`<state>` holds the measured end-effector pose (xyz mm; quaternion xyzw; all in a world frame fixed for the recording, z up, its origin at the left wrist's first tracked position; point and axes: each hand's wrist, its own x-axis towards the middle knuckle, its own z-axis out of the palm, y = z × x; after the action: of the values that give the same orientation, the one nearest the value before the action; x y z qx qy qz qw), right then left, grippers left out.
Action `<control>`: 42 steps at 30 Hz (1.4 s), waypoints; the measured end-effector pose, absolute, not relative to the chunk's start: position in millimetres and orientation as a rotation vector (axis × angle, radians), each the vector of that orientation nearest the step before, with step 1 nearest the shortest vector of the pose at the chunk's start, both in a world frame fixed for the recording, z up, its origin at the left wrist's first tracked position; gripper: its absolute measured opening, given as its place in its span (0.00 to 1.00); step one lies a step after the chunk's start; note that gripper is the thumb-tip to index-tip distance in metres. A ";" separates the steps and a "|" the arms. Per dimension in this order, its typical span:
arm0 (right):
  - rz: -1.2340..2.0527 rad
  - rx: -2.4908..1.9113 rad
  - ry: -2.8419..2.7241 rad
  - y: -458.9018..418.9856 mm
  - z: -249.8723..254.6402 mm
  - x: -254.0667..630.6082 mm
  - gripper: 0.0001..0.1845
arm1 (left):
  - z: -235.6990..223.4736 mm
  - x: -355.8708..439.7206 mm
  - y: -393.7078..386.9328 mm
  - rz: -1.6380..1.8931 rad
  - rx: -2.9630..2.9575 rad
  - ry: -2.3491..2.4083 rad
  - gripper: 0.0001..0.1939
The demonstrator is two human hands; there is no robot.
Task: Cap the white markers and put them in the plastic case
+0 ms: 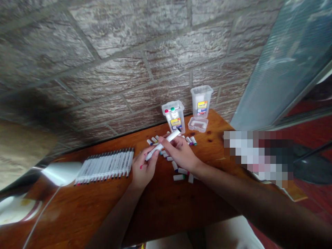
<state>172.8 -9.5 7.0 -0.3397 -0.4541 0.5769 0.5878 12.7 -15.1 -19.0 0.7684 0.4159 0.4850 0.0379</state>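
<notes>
A white marker (163, 144) with a black end is held at a slant above the table, between my two hands. My left hand (144, 167) grips its lower end; red ink stains show on the skin. My right hand (180, 150) has its thumb and fingers closed around the upper part. Several loose marker caps (178, 177), white with coloured ends, lie scattered beneath and around my right hand, partly hidden by it. To the left, a neat row of white markers (105, 167) lies side by side, dark ends pointing to the wall.
Behind my hands stands a see-through plastic box (181, 114) with red and green ended markers inside. Beside it are a second plastic box (202, 93) and a lid (197, 125). A brick-patterned wall (166, 62) borders the wooden table (88, 207). A white cable (43, 211) runs at left.
</notes>
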 end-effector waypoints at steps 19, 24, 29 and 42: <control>1.184 -0.877 -1.099 -4.2 1.4 181.4 0.24 | -27.4 15.6 -10.3 1.558 2.400 1.250 0.06; 1.174 -0.913 -1.145 -5.6 1.6 182.1 0.22 | -25.4 13.3 -7.5 1.657 2.309 1.260 0.08; 1.206 -0.821 -1.117 -3.1 -0.3 180.6 0.14 | -23.9 13.2 -3.6 1.655 2.332 1.199 0.08; 1.348 -0.816 -0.853 5.6 -2.7 185.3 0.14 | -26.9 12.5 -6.1 1.476 2.304 1.175 0.09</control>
<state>185.3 5.6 -2.7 -0.3556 -0.3717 0.5874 0.6248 12.5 -6.1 -26.9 0.7711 0.3933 0.4939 0.0819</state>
